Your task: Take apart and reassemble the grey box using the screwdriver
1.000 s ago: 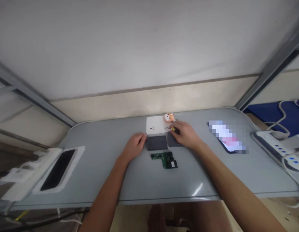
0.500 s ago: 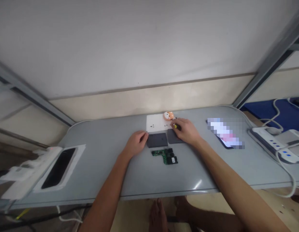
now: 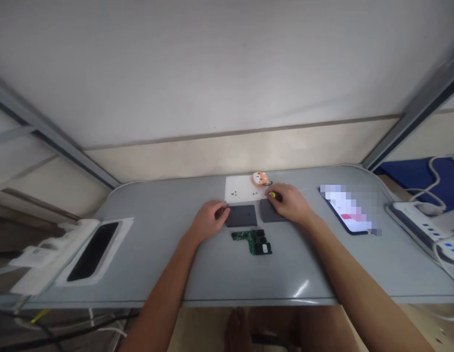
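Observation:
My left hand point(image 3: 209, 220) rests at the left edge of a dark grey casing half point(image 3: 242, 216), its thumb and finger pinched at the upper left corner. My right hand point(image 3: 291, 202) is closed around a small black-and-yellow screwdriver point(image 3: 273, 194), mostly hidden by the fingers. Below that hand lies a second dark grey casing half point(image 3: 269, 211), partly covered by it. A green circuit board point(image 3: 251, 239) with black parts lies nearer to me. Behind the casing, a white sheet point(image 3: 241, 188) carries several tiny dark pieces, perhaps screws.
An orange-and-white animal-face trinket point(image 3: 260, 179) sits on the sheet's corner. To the right are a lit phone point(image 3: 353, 215) and a power strip point(image 3: 428, 227). On the left, a dark phone point(image 3: 93, 252) lies beside another white power strip point(image 3: 58, 256). Cables hang below the desk edge.
The whole view has shifted slightly, so the desk items appear a little lower and further right. Both hands keep nearly the same places by the casing halves.

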Available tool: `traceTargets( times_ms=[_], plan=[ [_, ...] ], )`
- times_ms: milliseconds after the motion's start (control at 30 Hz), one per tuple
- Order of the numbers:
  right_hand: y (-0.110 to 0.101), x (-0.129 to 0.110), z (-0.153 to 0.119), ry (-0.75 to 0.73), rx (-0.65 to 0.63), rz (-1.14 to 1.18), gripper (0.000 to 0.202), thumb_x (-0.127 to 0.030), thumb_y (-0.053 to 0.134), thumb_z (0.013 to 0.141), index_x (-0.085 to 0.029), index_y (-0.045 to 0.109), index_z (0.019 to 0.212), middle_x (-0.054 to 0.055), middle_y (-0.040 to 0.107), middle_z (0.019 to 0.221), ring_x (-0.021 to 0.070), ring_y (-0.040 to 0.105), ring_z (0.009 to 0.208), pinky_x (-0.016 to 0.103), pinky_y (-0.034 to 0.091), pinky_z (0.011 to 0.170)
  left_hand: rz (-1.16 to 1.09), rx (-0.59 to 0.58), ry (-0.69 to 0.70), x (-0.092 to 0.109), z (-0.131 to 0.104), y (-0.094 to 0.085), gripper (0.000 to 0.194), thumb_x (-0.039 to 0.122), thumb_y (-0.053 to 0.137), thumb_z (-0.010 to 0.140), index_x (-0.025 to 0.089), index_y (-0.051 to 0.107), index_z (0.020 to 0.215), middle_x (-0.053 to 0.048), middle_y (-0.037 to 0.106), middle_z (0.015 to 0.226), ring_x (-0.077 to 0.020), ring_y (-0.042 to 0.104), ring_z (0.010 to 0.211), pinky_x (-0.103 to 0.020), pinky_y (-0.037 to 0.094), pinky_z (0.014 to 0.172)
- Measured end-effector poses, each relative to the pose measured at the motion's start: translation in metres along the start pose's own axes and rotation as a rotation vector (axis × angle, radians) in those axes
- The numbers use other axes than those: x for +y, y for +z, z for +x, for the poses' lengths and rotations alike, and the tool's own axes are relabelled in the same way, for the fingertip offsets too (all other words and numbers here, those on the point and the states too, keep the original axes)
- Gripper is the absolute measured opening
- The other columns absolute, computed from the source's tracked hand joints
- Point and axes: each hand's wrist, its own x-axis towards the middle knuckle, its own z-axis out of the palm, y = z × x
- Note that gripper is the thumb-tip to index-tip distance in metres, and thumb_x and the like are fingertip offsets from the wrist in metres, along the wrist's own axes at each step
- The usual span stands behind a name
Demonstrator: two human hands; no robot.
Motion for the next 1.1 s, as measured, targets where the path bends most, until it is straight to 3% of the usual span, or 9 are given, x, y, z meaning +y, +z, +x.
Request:
traceTargets(
  times_ms=[433,900,1100],
  plan=[
    [0.002,-0.011,-0.002,-0.018,-0.061,-0.091,0.017,-0.018,0.053,0.095,-0.023,0.069,0.097,0.008,0.076,0.100,0.0260,0.067,0.094,0.039,0.045,0.085,-0.003,0.000,-0.053,-0.008,0.001,0.005,0.036,0.036,0.042,0.106,0.021,0.062,0.081,-0.005,0.066,0.084,-0.0206,0.060,0.082,-0.036,0.046,0.082],
    [0.001,-0.009,-0.003,-0.019,-0.037,-0.077,0.017,-0.019,0.054,0.095,-0.023,0.070,0.098,0.008,0.077,0.102,0.0271,0.069,0.095,0.041,0.047,0.087,0.008,0.031,-0.071,-0.007,-0.001,0.008,0.014,0.018,0.052,0.094,0.022,0.064,0.097,-0.002,0.063,0.081,-0.0188,0.058,0.076,-0.033,0.045,0.077],
    [0.002,-0.009,-0.001,0.003,-0.030,-0.046,0.018,-0.016,0.055,0.093,-0.022,0.070,0.097,0.008,0.077,0.103,0.0270,0.070,0.096,0.040,0.048,0.086,0.006,0.035,-0.071,-0.008,0.000,0.008,0.012,0.023,0.053,0.097,0.022,0.065,0.098,-0.003,0.065,0.084,-0.0188,0.058,0.077,-0.033,0.046,0.077]
  ],
)
